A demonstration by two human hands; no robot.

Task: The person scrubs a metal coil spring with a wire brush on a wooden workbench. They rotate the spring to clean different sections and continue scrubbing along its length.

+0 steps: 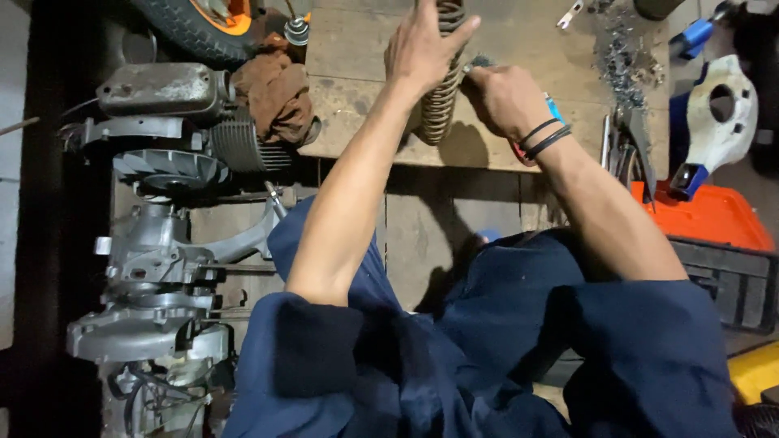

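A long rusty coil spring (441, 97) stands nearly upright on a worn wooden board (357, 73). My left hand (423, 49) wraps around its upper part, fingers spread over the coils. My right hand (505, 99) is closed on a small tool with a blue and red handle (553, 107), its tip against the spring's right side. Black bands circle my right wrist. Both arms reach forward from dark blue sleeves.
A dismantled small engine (162, 243) with cooling fins lies along the left. A brown rag (276, 93) and a tyre (191, 28) sit above it. On the right are metal shavings (623, 61), a white and blue part (718, 122), an orange tray (714, 219) and a black crate (734, 280).
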